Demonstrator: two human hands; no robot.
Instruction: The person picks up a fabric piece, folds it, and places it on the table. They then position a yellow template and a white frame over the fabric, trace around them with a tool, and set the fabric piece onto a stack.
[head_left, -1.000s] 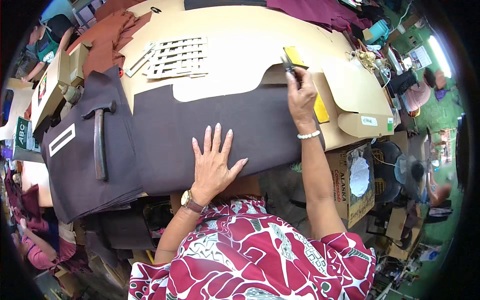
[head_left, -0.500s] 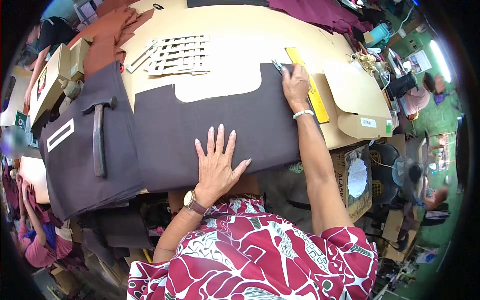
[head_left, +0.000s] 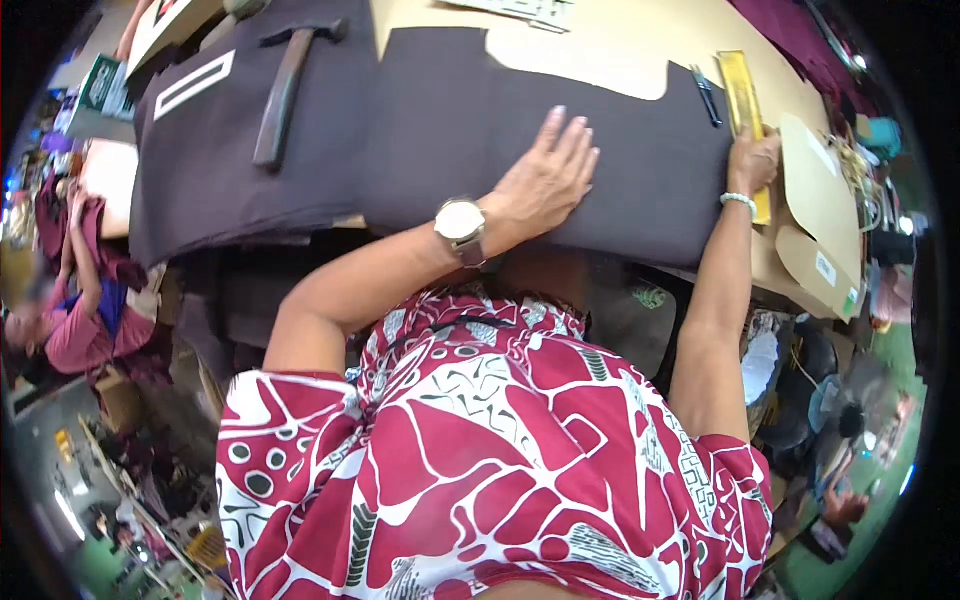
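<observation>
A dark brown sheet of material (head_left: 620, 150) with a cut-out along its far edge lies on the table in front of me. My left hand (head_left: 548, 182) rests flat on it with the fingers stretched out, pointing up and right. At the sheet's right side, my right hand (head_left: 755, 162) has its fingers closed over a yellow ruler (head_left: 740, 85), which sticks out above and below the hand. Just left of the ruler, a slim tool with dark handles and a pale tip (head_left: 708, 97) lies on the sheet, untouched.
On the left, a hammer (head_left: 284, 95) and a white rectangular frame (head_left: 195, 85) lie on a stack of dark sheets (head_left: 210, 180). A cardboard box (head_left: 815, 225) stands right of my right hand. Another person in pink (head_left: 85, 325) is at the far left.
My right hand has left the dark-handled tool and taken hold of the yellow ruler. My left hand has slid to the right across the sheet. The view has tilted down and shifted.
</observation>
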